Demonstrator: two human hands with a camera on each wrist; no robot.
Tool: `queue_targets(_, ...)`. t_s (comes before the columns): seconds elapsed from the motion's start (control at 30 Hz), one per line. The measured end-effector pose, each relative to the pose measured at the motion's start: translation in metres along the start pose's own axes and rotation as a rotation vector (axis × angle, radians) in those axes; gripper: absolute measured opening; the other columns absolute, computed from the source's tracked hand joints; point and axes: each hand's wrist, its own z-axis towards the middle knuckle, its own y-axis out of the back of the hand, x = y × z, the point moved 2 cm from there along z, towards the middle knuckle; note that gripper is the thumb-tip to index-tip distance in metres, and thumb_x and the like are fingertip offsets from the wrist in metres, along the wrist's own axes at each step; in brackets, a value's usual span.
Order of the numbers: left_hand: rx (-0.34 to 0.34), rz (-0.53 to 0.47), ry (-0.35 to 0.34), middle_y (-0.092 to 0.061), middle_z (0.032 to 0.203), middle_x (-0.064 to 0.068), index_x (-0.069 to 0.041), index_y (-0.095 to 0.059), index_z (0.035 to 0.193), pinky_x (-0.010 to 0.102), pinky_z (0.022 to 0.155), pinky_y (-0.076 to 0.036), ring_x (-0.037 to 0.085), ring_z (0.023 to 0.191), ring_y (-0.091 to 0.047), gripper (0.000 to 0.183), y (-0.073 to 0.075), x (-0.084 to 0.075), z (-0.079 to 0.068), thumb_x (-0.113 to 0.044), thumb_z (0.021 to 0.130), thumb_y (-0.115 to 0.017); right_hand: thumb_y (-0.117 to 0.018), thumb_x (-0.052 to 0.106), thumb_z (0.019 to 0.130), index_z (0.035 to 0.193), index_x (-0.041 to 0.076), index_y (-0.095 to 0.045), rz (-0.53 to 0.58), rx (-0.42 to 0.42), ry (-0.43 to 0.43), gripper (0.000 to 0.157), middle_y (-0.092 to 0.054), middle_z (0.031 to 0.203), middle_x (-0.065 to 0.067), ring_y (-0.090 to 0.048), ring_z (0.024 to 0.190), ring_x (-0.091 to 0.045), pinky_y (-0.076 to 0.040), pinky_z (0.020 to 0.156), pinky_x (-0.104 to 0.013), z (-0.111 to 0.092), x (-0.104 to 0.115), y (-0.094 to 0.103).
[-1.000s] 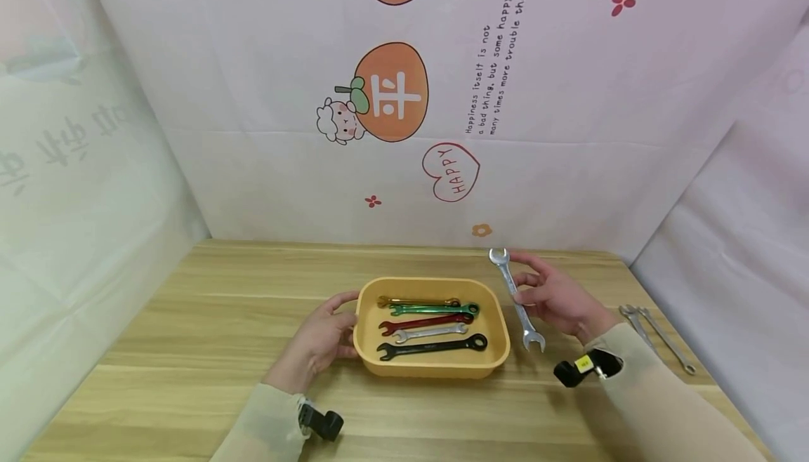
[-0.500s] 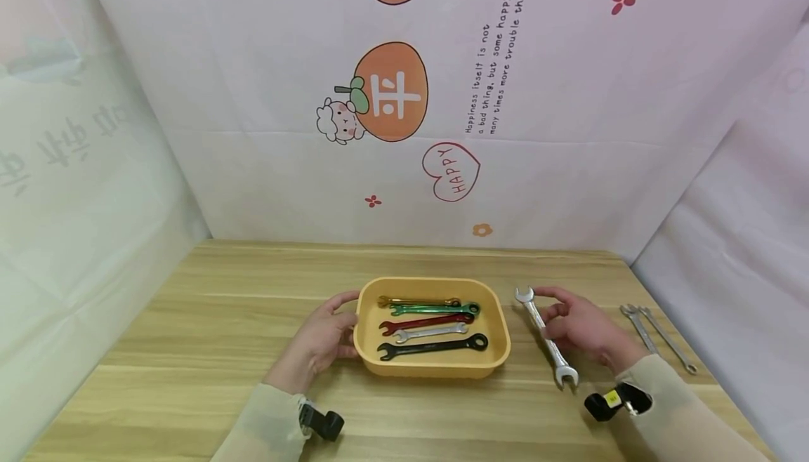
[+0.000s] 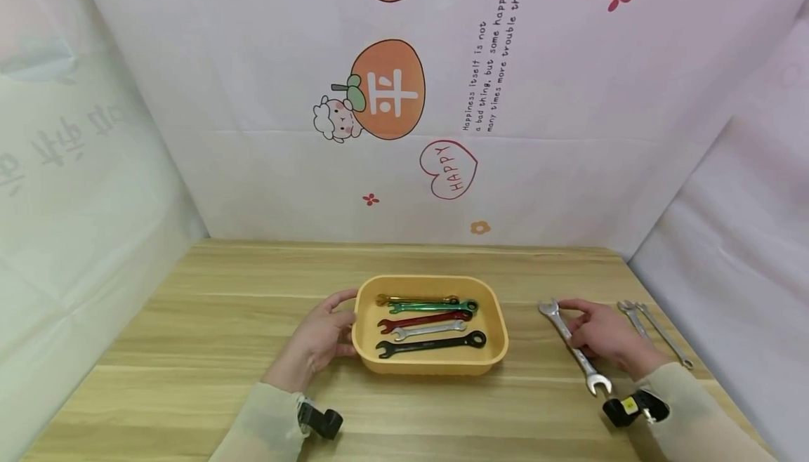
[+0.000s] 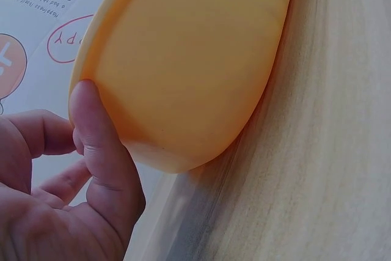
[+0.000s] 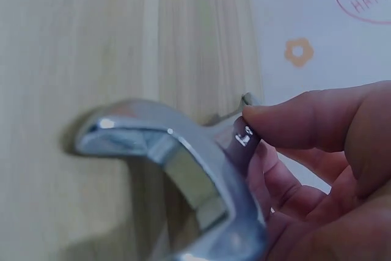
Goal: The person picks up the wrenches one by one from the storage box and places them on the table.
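My right hand (image 3: 600, 335) pinches a large silver double open-ended wrench (image 3: 571, 347) by its middle, right of the yellow plastic bin (image 3: 436, 367). In the right wrist view, thumb and fingers meet on its shank, and the near open end (image 5: 214, 169) of that wrench fills the foreground over the wood. My left hand (image 3: 322, 332) touches the bin's left end from outside. The left wrist view has its thumb (image 4: 101, 145) against the bin wall (image 4: 189, 59) near the rim. Inside lie gold (image 3: 413, 300), green (image 3: 436, 307), red (image 3: 423, 321), small silver (image 3: 426, 331) and black (image 3: 432, 344) wrenches.
Two silver wrenches (image 3: 663, 335) lie side by side near the right edge of the wooden table (image 3: 208, 350). A white printed cloth (image 3: 253, 167) rises behind the table, with more cloth on both sides.
My right hand has carried the large silver wrench rightward and nearer to me, down from beside the bin's rim. The left hand and the bin have hardly moved.
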Motion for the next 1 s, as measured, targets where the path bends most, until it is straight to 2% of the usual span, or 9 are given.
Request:
queue_targets(0.37,0.0,-0.004,0.0,-0.052,0.095,0.022,-0.018,-0.045,0.137,0.034,0.052,-0.052,0.019,0.062,-0.052,0.049,-0.001,-0.002,-0.001,-0.005,0.09,-0.051,-0.06,-0.007,0.066,0.133,-0.011,-0.035,-0.066,-0.04,0.013,0.072,-0.054,0.08,-0.012,-0.049,0.055,-0.018,-0.045,0.044,-0.028,-0.006,-0.024,0.035)
queue_targets(0.57,-0.003,-0.004,0.006,-0.053,0.095,0.023,-0.018,-0.045,0.137,0.034,0.051,-0.052,0.019,0.062,-0.053,0.05,0.0,0.0,0.0,-0.005,0.089,-0.051,-0.058,-0.003,0.071,0.135,-0.01,-0.036,-0.156,-0.122,-0.055,0.068,-0.055,0.071,-0.008,-0.047,0.049,-0.017,-0.044,0.043,-0.03,-0.008,-0.034,0.051)
queue_targets(0.8,-0.002,-0.009,0.021,-0.052,0.1,0.024,-0.021,-0.045,0.137,0.035,0.053,-0.052,0.02,0.064,-0.054,0.05,0.001,0.0,0.003,-0.007,0.09,-0.052,-0.063,-0.001,0.069,0.131,-0.012,-0.037,-0.142,-0.148,-0.104,0.068,-0.055,0.076,-0.008,-0.052,0.055,-0.019,-0.047,0.047,-0.031,-0.01,-0.04,0.062)
queue_targets(0.9,0.0,-0.009,0.017,-0.052,0.099,0.024,-0.02,-0.045,0.137,0.035,0.053,-0.052,0.02,0.064,-0.054,0.049,0.001,0.001,0.003,-0.007,0.091,-0.052,-0.064,0.001,0.067,0.129,-0.012,-0.039,-0.173,-0.167,-0.112,0.069,-0.054,0.068,-0.006,-0.052,0.053,-0.019,-0.046,0.045,-0.032,-0.008,-0.042,0.066)
queue_targets(1.0,0.0,-0.009,0.017,-0.052,0.1,0.024,-0.02,-0.045,0.137,0.035,0.053,-0.052,0.02,0.064,-0.054,0.049,0.001,0.001,0.003,-0.007,0.09,-0.052,-0.065,0.004,0.066,0.127,-0.011,-0.042,-0.235,-0.188,-0.109,0.067,-0.054,0.068,-0.006,-0.051,0.053,-0.019,-0.045,0.045,-0.033,-0.009,-0.043,0.069)
